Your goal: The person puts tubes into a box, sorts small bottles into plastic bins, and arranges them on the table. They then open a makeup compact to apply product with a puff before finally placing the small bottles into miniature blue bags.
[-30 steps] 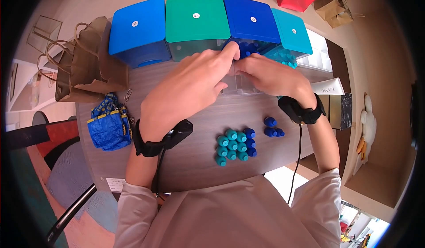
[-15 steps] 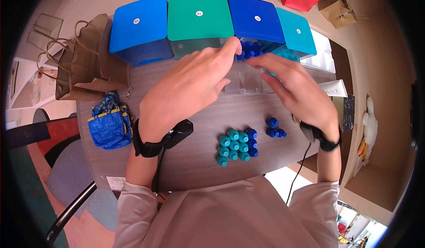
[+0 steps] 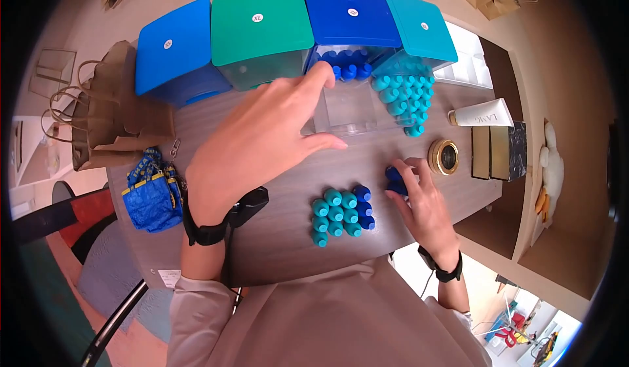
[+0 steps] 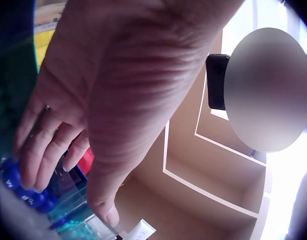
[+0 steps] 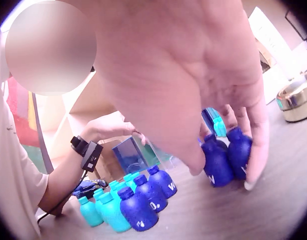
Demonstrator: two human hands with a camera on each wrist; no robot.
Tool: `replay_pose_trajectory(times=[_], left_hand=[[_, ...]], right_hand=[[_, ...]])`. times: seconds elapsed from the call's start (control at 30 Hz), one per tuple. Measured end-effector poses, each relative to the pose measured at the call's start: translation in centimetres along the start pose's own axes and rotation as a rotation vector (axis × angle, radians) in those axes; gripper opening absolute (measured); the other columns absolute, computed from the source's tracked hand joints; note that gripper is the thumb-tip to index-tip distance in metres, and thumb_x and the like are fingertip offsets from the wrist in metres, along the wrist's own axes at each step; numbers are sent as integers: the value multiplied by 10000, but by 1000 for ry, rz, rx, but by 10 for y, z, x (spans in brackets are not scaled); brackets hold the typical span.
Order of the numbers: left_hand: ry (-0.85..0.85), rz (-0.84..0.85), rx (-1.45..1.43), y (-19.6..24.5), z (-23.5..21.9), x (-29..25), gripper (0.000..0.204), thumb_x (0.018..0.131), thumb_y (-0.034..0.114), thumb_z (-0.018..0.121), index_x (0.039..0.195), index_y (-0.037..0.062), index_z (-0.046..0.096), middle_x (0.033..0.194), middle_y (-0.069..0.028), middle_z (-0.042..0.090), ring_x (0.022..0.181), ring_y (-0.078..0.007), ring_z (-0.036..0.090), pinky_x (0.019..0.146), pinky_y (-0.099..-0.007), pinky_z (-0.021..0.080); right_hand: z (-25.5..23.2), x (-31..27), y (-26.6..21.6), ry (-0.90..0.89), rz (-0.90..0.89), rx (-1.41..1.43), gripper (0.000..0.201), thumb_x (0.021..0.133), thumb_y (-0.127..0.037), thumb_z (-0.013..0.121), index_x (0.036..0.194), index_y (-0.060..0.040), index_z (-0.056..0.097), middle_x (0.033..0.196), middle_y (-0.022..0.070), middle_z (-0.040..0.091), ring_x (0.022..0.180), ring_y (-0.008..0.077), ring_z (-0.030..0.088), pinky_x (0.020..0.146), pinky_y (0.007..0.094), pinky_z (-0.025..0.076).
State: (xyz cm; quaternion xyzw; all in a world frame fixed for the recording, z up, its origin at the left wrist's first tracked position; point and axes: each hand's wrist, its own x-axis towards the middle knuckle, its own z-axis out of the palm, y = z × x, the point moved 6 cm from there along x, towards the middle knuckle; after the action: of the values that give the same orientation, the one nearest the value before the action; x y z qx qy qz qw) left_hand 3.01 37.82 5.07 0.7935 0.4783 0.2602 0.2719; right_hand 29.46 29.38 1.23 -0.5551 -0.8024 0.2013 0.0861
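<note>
My right hand (image 3: 426, 203) is down at the small group of dark blue bottles (image 5: 218, 162), thumb on one side and fingers curled round the other. Part of that group is hidden under the fingers. The left hand (image 3: 262, 131) reaches across to the pulled-out clear drawer (image 3: 354, 115) of the dark-blue-topped box (image 3: 352, 13), fingers extended and thumb spread. Dark blue bottles (image 3: 350, 72) stand at the back of this drawer, near the left fingertips. Beside the right hand, teal bottles (image 3: 334, 213) stand in rows with a column of dark blue bottles (image 3: 362, 206).
Blue (image 3: 173, 46), green (image 3: 262, 23) and teal (image 3: 419, 26) topped boxes flank the dark blue one. Many teal bottles (image 3: 406, 98) show at the right box. A gold-rimmed jar (image 3: 443, 156), white tube (image 3: 481, 113), paper bags (image 3: 124, 111) and a blue bag (image 3: 152, 200) are around.
My right hand has left the drawer and come down to the small dark blue bottle group. The left hand stays by the drawer. The head view has shifted slightly.
</note>
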Motion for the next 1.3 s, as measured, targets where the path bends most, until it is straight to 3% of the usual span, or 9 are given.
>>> replay_pose_trajectory(times=[0.2, 0.27, 0.4, 0.5, 0.57, 0.77, 0.9, 1.03, 1.3], left_hand=[[35, -35, -56, 7, -18, 12, 498, 860, 226, 945, 1174, 29, 612, 901, -89, 627, 804, -237, 607, 743, -369, 526], [209, 106, -104, 10, -24, 13, 386, 886, 154, 911, 1105, 8, 629, 889, -85, 613, 800, -211, 578, 743, -346, 519], [304, 186, -52, 9, -30, 17, 292, 915, 83, 858, 1087, 7, 635, 949, -91, 634, 839, -234, 620, 775, -351, 533], [472, 314, 132, 12, -33, 19, 233, 952, 24, 787, 1154, 6, 673, 1093, -115, 682, 988, -285, 670, 892, -372, 544], [564, 331, 193, 16, -34, 20, 292, 1000, -5, 681, 1291, 20, 696, 1322, -144, 700, 1231, -350, 659, 1097, -430, 511], [372, 307, 269, 4, -15, 25, 439, 1025, -22, 563, 1450, 24, 665, 1560, -146, 629, 1462, -366, 555, 1332, -525, 311], [265, 248, 260, -3, -5, 23, 511, 977, -87, 542, 1467, 6, 652, 1572, -147, 623, 1488, -348, 544, 1346, -525, 289], [253, 237, 266, -2, -2, 22, 619, 898, -150, 512, 1485, 2, 634, 1573, -160, 619, 1521, -338, 518, 1356, -526, 280], [283, 178, 56, -13, -5, 19, 658, 929, -161, 484, 1551, 40, 552, 1575, -166, 612, 1489, -381, 530, 1340, -528, 311]], right_hand=[[5, 1, 0, 26, -53, 0, 443, 944, -30, 774, 1368, -71, 654, 1156, 153, 644, 1001, 392, 715, 752, 504, 623], [3, 2, -3, 12, -64, -60, 435, 941, -19, 762, 1360, -78, 661, 1137, 134, 655, 999, 369, 719, 731, 490, 627], [5, 4, -12, -22, -132, -200, 444, 919, 11, 724, 1346, -102, 680, 1118, 84, 680, 991, 300, 731, 693, 448, 636], [9, 4, -17, -9, -175, -232, 502, 861, 15, 726, 1346, -111, 687, 1123, 75, 687, 980, 273, 732, 686, 421, 637], [11, 5, -18, -16, -191, -239, 529, 840, 13, 728, 1352, -113, 684, 1120, 72, 686, 986, 265, 733, 680, 411, 635], [-15, 10, -33, 22, -269, -278, 540, 814, 11, 736, 1341, -101, 710, 1087, 71, 705, 905, 250, 743, 676, 390, 619], [-70, 34, -51, 304, -310, -149, 473, 874, 30, 742, 1330, -95, 735, 1014, 79, 725, 783, 271, 728, 681, 397, 601], [-86, 86, -70, 343, -384, -79, 376, 914, -1, 759, 1279, -92, 740, 959, 87, 711, 748, 305, 711, 641, 411, 575], [-17, 171, -69, -53, -544, -187, 288, 887, -123, 826, 1162, -73, 758, 955, 150, 711, 953, 383, 702, 816, 507, 558]])
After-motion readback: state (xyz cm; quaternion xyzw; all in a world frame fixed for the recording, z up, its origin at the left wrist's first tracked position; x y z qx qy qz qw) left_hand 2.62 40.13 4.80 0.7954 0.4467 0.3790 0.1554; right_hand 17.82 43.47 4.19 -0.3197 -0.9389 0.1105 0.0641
